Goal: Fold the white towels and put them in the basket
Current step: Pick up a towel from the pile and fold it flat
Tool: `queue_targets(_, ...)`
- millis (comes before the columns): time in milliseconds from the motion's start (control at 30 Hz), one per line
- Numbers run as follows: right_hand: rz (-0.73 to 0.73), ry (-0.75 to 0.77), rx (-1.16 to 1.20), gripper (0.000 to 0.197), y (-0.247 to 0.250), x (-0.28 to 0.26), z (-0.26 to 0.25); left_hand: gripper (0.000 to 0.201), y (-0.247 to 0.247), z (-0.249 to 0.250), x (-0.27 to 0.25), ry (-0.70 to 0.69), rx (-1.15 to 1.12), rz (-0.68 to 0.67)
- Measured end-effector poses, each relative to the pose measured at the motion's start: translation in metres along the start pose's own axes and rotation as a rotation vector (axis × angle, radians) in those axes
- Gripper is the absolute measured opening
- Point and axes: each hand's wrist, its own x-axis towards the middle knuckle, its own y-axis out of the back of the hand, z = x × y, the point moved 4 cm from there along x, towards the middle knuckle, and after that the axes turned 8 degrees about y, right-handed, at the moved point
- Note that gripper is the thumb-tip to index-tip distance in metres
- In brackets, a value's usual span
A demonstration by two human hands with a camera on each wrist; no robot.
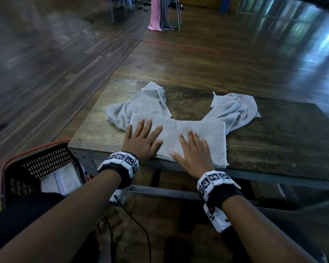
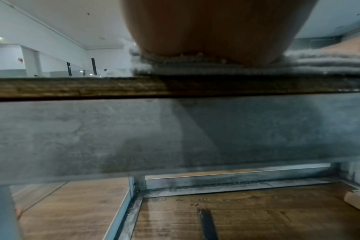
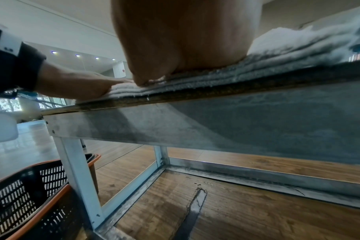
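Observation:
A folded white towel point(image 1: 198, 137) lies at the near edge of the wooden table point(image 1: 273, 149). My left hand point(image 1: 142, 141) rests flat on its left end with fingers straight and spread. My right hand point(image 1: 193, 150) lies flat on its middle, fingers straight. Both wrist views show a palm pressed on the stacked towel layers point(image 2: 318, 63) point(image 3: 277, 53). Two crumpled white towels lie behind, one at the left point(image 1: 137, 105) and one at the right point(image 1: 235, 109). The black basket point(image 1: 38, 168) with an orange rim stands on the floor at the lower left, a folded towel point(image 1: 61, 181) inside.
The table has a grey metal frame and legs point(image 3: 76, 178), with the basket point(image 3: 21, 203) beside the left leg. A black cable point(image 1: 137, 224) hangs below my left wrist. Pink and grey cloths point(image 1: 160, 14) hang far off over the wooden floor.

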Motion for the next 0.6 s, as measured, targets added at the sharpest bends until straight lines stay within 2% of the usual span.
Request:
queue_targets(133,-0.086,0.028,-0.014,0.079,-0.001,-0.019,0.014,0.063,0.003,-0.017,0.0,0.043,-0.012,-0.058)
queue_targets(267,-0.108,0.095,-0.085,0.08,-0.004,-0.048,0.029,0.063,0.008,-0.037,-0.008,0.089,-0.005,-0.089)
queue_targets(400,-0.14,0.046,-0.125,0.098,-0.003,-0.067,0.046,0.059,0.014,-0.056,-0.02,0.118,0.021,-0.086)
queue_targets(500,-0.195,-0.046,0.003,0.096,0.003,-0.075,0.062,0.061,0.019,-0.069,-0.033,0.166,-0.011,-0.098)
queue_targets(600,-0.068,-0.075,0.006,0.088,0.018,-0.077,0.069,0.049,0.031,-0.075,-0.042,0.226,-0.039,-0.028)
